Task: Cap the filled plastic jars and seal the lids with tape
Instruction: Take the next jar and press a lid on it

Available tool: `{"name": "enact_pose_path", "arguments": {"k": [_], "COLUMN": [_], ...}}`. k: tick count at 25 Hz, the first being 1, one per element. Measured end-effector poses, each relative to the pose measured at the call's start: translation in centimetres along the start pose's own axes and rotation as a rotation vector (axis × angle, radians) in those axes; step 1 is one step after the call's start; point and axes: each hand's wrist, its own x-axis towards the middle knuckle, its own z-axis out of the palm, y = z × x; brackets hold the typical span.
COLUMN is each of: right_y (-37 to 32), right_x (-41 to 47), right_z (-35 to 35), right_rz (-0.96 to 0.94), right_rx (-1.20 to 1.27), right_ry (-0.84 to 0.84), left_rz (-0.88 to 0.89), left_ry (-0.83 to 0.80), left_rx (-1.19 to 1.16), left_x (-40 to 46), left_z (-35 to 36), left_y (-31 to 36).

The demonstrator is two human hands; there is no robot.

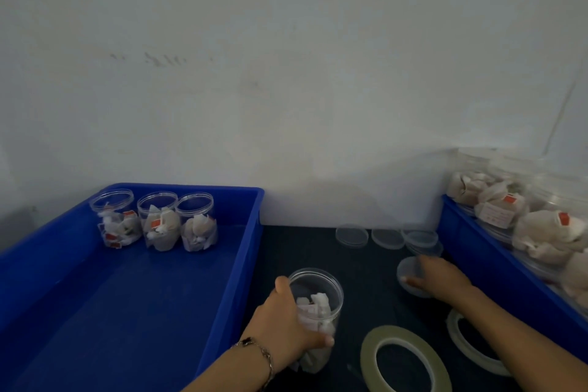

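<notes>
An uncapped clear plastic jar (319, 299) filled with white sachets stands on the dark table near the front. My left hand (283, 325) grips its side, thumb at the rim. My right hand (440, 278) lies over a clear lid (407, 272) to the right, its fingers curled on the lid's edge. More loose lids (386, 237) lie behind it near the wall. A roll of pale tape (404, 360) lies flat at the front. A second roll (471, 347) sits partly under my right forearm.
A blue tray (251, 232) on the left holds three filled jars (159, 221) at its far end. Another blue tray (477, 251) on the right is packed with filled jars lying on their sides. A white wall closes off the back.
</notes>
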Motion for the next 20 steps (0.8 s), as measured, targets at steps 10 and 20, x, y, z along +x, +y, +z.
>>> {"name": "enact_pose_path", "arguments": {"k": [10,20], "right_y": [0.8,-9.5], "right_x": [-1.2,-10.5], "right_z": [-1.2,-4.9], "right_rz": [0.038,-0.596], "right_rx": [-0.041,0.538], "right_ry": [-0.021,0.080], "left_rz": [0.037,0.164], "left_ry": [0.028,0.067], "left_rx": [0.015,-0.021], "left_x": [-0.4,-0.6], "left_z": [0.0,-0.3], "left_y": [-0.1,0.5]}}
